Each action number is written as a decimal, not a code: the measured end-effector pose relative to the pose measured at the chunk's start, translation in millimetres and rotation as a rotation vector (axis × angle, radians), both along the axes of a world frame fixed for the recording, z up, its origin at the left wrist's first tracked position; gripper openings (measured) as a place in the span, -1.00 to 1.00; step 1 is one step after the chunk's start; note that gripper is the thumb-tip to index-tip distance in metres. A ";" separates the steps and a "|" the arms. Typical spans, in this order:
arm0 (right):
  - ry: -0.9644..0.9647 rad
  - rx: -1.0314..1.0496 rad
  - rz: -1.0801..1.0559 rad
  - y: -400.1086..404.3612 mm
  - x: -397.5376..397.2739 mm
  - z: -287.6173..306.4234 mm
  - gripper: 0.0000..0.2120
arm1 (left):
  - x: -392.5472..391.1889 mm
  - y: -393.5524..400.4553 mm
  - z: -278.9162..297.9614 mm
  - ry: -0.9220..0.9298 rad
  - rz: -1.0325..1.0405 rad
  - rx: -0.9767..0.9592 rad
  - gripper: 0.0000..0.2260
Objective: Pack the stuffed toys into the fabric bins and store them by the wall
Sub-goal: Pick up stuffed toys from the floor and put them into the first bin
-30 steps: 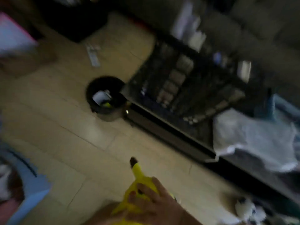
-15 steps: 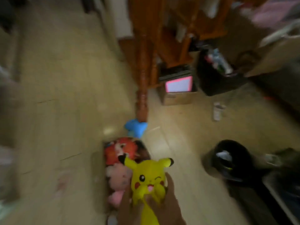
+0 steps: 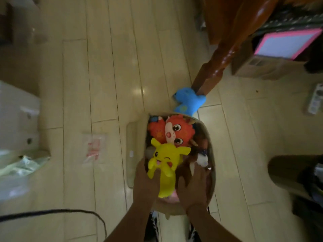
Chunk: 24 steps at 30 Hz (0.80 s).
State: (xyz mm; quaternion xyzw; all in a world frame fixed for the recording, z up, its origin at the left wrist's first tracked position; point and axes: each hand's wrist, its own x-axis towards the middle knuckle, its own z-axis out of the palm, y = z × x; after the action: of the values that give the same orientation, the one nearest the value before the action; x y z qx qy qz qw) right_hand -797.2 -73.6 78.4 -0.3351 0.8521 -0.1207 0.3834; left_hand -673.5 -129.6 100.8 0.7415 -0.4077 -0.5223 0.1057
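Yellow toy (image 3: 166,165): lying face up on top of the load in the fabric bin (image 3: 212,165), ears pointing to the far side, body trailing toward the near rim.
Left hand (image 3: 145,184): gripping the yellow toy along its left flank, fingers curled against the body.
Right hand (image 3: 192,187): lying on the toy's right side over the bin contents; whether its fingers are clasping the toy or only pressing cannot be told.
Bin contents: an orange-red toy (image 3: 172,132) is sitting at the far end, face up; a white piece (image 3: 202,159) is showing at the right wall; something pink (image 3: 172,198) is showing beneath the yellow toy.
Blue toy (image 3: 187,102): resting on the floor just beyond the bin's far rim, against the wooden furniture leg (image 3: 225,56).
Surroundings: a cardboard box (image 3: 272,65) with a pink-edged panel (image 3: 286,43) is standing far right; a clear plastic bag (image 3: 95,147) with red print is lying left of the bin; a black cable (image 3: 73,211) is running across the near-left floor; a dark container (image 3: 293,173) is standing at right.
Writing: the red print on the bag is too blurred to read.
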 end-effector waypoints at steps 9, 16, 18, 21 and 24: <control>0.232 -0.004 0.739 -20.0 19.0 -86.3 -0.21 | -13.9 4.3 -102.7 -0.157 -0.542 -0.258 -0.28; 0.235 0.080 0.877 -38.0 -1.2 -166.3 -0.17 | -19.0 1.2 -181.3 -0.310 -0.769 -0.069 -0.07; 0.205 0.107 0.952 -45.2 -5.7 -157.4 -0.22 | -15.8 -12.5 -169.1 -0.257 -0.771 -0.030 -0.05; 0.059 0.123 1.014 -46.5 -23.5 -116.5 -0.29 | -8.3 -16.1 -120.9 -0.123 -0.577 -0.136 -0.12; -0.139 0.051 0.929 -47.3 -47.5 -72.6 -0.28 | -0.2 -1.8 -78.6 -0.174 -0.246 -0.196 -0.34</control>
State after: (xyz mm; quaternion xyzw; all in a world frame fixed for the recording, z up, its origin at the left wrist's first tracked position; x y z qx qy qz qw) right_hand -844.6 -120.9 5.8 -0.6624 0.5871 0.0626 0.4611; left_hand -673.7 -131.4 22.1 0.7145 -0.5520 -0.4228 0.0773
